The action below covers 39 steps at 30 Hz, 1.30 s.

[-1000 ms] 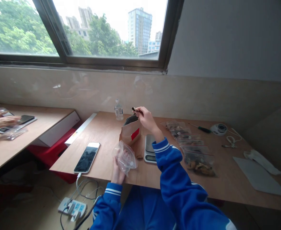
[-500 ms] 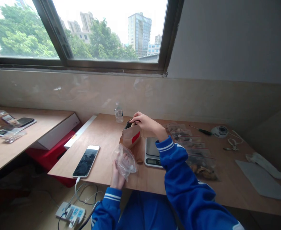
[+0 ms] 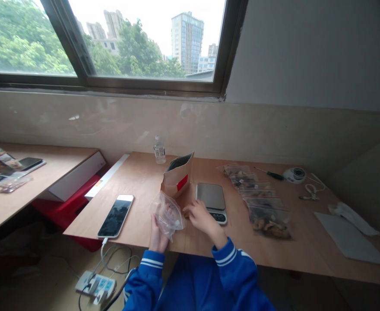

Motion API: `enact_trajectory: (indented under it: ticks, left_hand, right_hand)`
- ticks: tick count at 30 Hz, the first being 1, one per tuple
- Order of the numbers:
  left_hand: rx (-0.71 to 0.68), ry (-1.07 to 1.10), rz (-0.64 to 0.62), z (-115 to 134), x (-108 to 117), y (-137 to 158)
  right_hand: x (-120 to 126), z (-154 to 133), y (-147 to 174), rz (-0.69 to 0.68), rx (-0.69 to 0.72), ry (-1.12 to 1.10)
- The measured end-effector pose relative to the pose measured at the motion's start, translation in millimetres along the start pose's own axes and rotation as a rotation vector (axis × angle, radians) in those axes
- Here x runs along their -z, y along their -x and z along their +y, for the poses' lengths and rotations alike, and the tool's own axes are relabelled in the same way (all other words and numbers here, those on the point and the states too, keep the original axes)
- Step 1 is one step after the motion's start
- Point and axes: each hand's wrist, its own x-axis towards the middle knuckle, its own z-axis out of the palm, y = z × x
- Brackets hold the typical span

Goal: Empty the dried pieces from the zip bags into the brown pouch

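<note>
The paper bag [image 3: 174, 183] stands on the table [image 3: 144, 185]. The scale [image 3: 210, 195] is on its right, the phone [image 3: 116, 217] on its left, and the bottle [image 3: 159, 151] behind it, a bit left. In front of it, the plastic bag [image 3: 169, 216] is in the left hand [image 3: 158, 235]. The right hand [image 3: 201, 218] is by the scale's front left. Small bags [image 3: 270, 222] lie in a row right of the scale.
</note>
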Motion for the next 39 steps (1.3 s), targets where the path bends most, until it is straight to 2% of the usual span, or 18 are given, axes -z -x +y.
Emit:
enact_trajectory:
  ticks: [2,4,8,11,14,17,19,21,23,25,27,28,29,32,35,37,39]
  left_hand:
    - [-0.070,0.003,0.046,0,-5,2]
    - [-0.082,-0.002,0.075,1,-10,4]
    - [-0.067,0.013,0.109,2,-15,7]
    - [-0.051,0.022,0.127,3,-15,7]
    - [-0.058,0.012,0.115,2,-14,5]
    - [-0.061,-0.006,0.097,2,-12,4]
    - [-0.062,-0.018,0.096,2,-11,4]
    - [-0.068,-0.026,0.090,2,-11,4]
    - [-0.076,-0.026,0.088,2,-11,5]
    - [-0.074,-0.018,0.099,2,-13,6]
    - [-0.063,-0.011,0.111,2,-16,6]
    - [-0.058,-0.012,0.109,2,-18,6]
    - [-0.054,-0.018,0.107,2,-19,7]
    - [-0.062,-0.077,0.086,0,-25,8]
    - [-0.093,-0.184,0.067,-5,-29,12]
    - [-0.119,-0.289,0.059,-7,-30,16]
    - [-0.137,-0.475,0.074,-5,-30,20]
  right_hand:
    - [-21,7,5,-0.087,-0.014,0.152]
    - [-32,10,4,-0.104,-0.006,0.236]
    - [-29,13,-7,-0.086,0.046,0.190]
    - [-1,4,-17,0.045,0.094,-0.019]
    - [47,-17,-32,0.331,0.179,-0.205]
    - [94,-40,-58,0.614,0.289,-0.297]
    - [113,-48,-77,0.668,0.333,-0.301]
    - [118,-49,-91,0.592,0.363,-0.255]
    - [112,-47,-93,0.540,0.363,-0.212]
    - [98,-45,-82,0.620,0.318,-0.227]
    - [76,-46,-61,0.737,0.245,-0.294]
    - [63,-46,-49,0.752,0.211,-0.333]
    - [48,-47,-37,0.730,0.172,-0.366]
    - [0,-46,-9,0.548,0.017,-0.419]
    - [-39,-44,3,0.394,-0.119,-0.522]
    - [-52,-42,4,0.393,-0.226,-0.599]
    - [-53,-39,3,0.438,-0.319,-0.658]
